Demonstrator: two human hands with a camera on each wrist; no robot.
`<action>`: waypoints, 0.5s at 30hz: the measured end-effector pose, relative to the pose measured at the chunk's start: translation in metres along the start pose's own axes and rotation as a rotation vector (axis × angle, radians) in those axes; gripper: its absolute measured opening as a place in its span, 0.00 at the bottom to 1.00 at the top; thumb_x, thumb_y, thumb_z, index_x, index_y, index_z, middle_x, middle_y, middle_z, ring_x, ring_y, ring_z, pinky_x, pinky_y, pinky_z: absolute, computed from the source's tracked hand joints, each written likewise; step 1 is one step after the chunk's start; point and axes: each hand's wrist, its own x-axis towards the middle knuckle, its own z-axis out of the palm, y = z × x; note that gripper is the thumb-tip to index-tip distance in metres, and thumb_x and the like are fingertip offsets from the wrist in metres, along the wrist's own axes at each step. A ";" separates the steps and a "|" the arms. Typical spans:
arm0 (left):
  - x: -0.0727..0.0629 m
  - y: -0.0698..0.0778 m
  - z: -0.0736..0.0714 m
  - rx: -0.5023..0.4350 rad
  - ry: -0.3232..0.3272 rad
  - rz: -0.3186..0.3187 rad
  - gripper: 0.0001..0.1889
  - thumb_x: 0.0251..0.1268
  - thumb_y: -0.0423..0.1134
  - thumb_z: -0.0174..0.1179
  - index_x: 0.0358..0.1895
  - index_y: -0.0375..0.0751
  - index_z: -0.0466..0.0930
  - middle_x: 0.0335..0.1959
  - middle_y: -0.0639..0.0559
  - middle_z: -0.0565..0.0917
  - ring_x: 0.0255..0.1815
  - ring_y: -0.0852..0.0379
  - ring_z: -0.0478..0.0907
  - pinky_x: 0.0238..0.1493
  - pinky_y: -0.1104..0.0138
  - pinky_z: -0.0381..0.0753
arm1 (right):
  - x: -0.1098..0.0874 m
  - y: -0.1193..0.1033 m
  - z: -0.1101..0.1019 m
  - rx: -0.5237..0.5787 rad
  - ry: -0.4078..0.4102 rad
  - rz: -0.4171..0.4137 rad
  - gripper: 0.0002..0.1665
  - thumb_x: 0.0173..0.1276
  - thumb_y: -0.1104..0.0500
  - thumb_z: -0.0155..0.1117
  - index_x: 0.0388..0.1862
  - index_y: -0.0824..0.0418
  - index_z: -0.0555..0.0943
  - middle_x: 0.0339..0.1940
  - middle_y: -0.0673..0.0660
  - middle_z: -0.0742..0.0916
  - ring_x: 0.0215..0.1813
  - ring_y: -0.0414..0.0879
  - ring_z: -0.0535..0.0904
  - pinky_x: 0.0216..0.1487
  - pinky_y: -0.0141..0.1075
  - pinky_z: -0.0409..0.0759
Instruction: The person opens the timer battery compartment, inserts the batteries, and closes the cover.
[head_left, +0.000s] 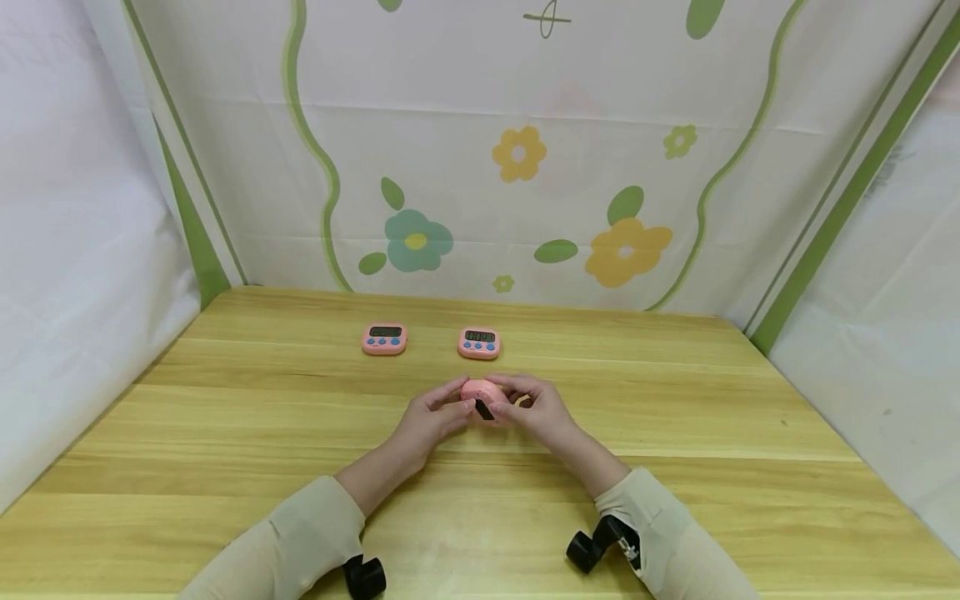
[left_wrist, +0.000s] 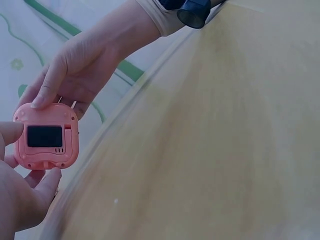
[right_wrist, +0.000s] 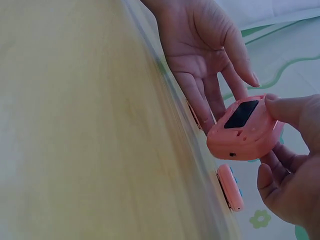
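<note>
A pink digital timer is held between both hands near the middle of the table, its back with a black rectangle turned up. My left hand grips its left side, thumb at the near edge and fingers at the far edge. From the right, my right hand pinches it; in the right wrist view the thumb presses on the back of the timer, with fingers underneath. The held timer's display and buttons are hidden.
Two more pink timers lie face up behind the hands: one farther left, the other straight ahead, both with dark displays and blue buttons. The wooden table meets a flowered white cloth at the back, with white cloth on both sides.
</note>
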 end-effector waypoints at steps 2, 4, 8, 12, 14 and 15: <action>-0.001 -0.001 0.001 0.021 -0.015 0.014 0.28 0.53 0.33 0.59 0.59 0.34 0.64 0.52 0.37 0.69 0.44 0.53 0.73 0.47 0.61 0.72 | -0.002 -0.008 0.001 -0.021 -0.020 -0.043 0.20 0.52 0.69 0.62 0.47 0.70 0.76 0.34 0.59 0.79 0.34 0.50 0.71 0.28 0.34 0.69; -0.002 0.000 0.003 0.031 -0.027 0.026 0.29 0.52 0.33 0.60 0.59 0.32 0.62 0.52 0.37 0.69 0.44 0.52 0.73 0.47 0.61 0.72 | -0.003 -0.011 0.002 -0.037 -0.037 -0.081 0.21 0.51 0.70 0.63 0.46 0.71 0.75 0.34 0.60 0.79 0.34 0.51 0.72 0.30 0.37 0.71; -0.004 0.001 0.006 0.061 -0.021 0.028 0.31 0.51 0.33 0.61 0.59 0.29 0.60 0.53 0.36 0.68 0.45 0.52 0.73 0.46 0.64 0.73 | -0.004 -0.013 0.005 -0.056 -0.052 -0.152 0.24 0.48 0.71 0.65 0.47 0.73 0.74 0.35 0.63 0.80 0.34 0.55 0.72 0.32 0.46 0.71; -0.004 0.001 0.007 0.100 -0.003 0.013 0.31 0.50 0.35 0.62 0.58 0.27 0.61 0.50 0.36 0.70 0.42 0.53 0.72 0.43 0.68 0.75 | -0.002 0.000 0.007 -0.061 -0.072 -0.174 0.27 0.47 0.68 0.67 0.50 0.71 0.73 0.37 0.60 0.81 0.36 0.53 0.73 0.33 0.46 0.70; -0.003 0.001 0.007 0.086 0.000 0.005 0.31 0.50 0.34 0.61 0.58 0.27 0.61 0.50 0.37 0.69 0.42 0.54 0.72 0.43 0.69 0.75 | -0.001 0.009 0.007 -0.076 -0.077 -0.168 0.28 0.48 0.65 0.68 0.50 0.68 0.73 0.39 0.58 0.81 0.40 0.51 0.72 0.35 0.44 0.69; -0.003 0.001 0.007 0.075 0.000 0.003 0.30 0.50 0.33 0.61 0.58 0.28 0.62 0.50 0.37 0.69 0.43 0.53 0.72 0.43 0.69 0.75 | 0.000 0.013 0.008 -0.090 -0.079 -0.160 0.28 0.48 0.63 0.68 0.51 0.67 0.73 0.41 0.56 0.81 0.42 0.50 0.71 0.36 0.42 0.69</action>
